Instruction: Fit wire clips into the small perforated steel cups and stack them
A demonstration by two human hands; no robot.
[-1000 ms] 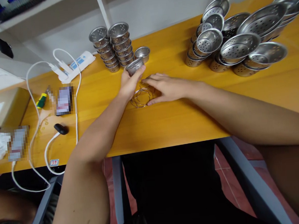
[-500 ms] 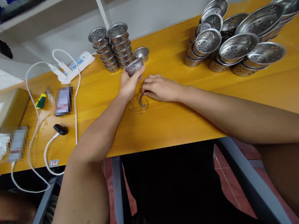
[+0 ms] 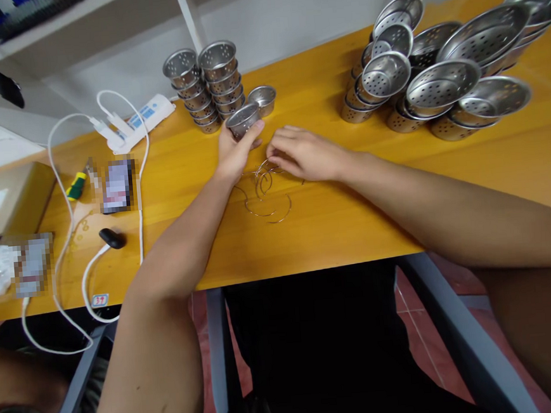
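Note:
My left hand [image 3: 234, 149] is closed around a small perforated metal cup [image 3: 243, 121], tilted with its mouth up toward me. Just to the right, my right hand [image 3: 302, 152] is low over the tabletop, with thumb and fingers pinched at the end of a thin curved wire [image 3: 265, 164]. More loose curved wires [image 3: 280, 214] are spread on the wood below both hands. Behind the held cup stands a single metal cup [image 3: 263, 98]. Two stacks of perforated cups, a left stack [image 3: 193, 93] and a right stack [image 3: 222, 83], rise beside it.
Larger perforated metal cups [image 3: 442, 91] crowd the table's right side in nested groups. At left are a power strip [image 3: 147, 122] with white cables, a phone [image 3: 117, 186], a green-yellow tool [image 3: 76, 186], a black plug-like piece [image 3: 112, 238] and a cardboard box [image 3: 22, 201].
The wires, bunched under my right fingers before, now lie spread out more widely. My right hand has shifted slightly right. The cup in my left hand has turned more toward me.

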